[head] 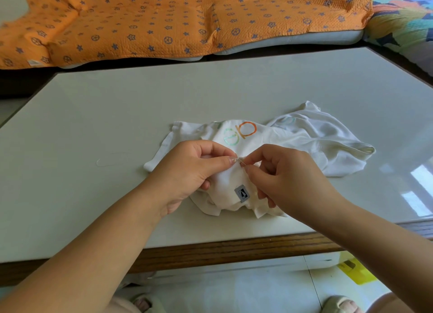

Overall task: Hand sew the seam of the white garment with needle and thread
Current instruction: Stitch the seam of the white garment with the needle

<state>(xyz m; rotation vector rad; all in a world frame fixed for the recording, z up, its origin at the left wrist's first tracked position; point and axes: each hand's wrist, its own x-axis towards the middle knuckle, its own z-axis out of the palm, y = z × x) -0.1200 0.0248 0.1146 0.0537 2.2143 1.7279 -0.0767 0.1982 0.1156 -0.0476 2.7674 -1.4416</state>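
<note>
Pinching needle (242, 163) in R grip (289, 180), garment (230, 192) bunched in L grip (187, 172).

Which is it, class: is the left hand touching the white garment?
Touching. The head view shows the left hand pinching a fold of the white garment between thumb and forefinger.

The crumpled white garment (276, 139) lies by the near edge of the table (164, 97), coloured letters up. A thin needle (241, 163) sits at its bunched fold. Loose thread (110, 160) loops left of it.
</note>
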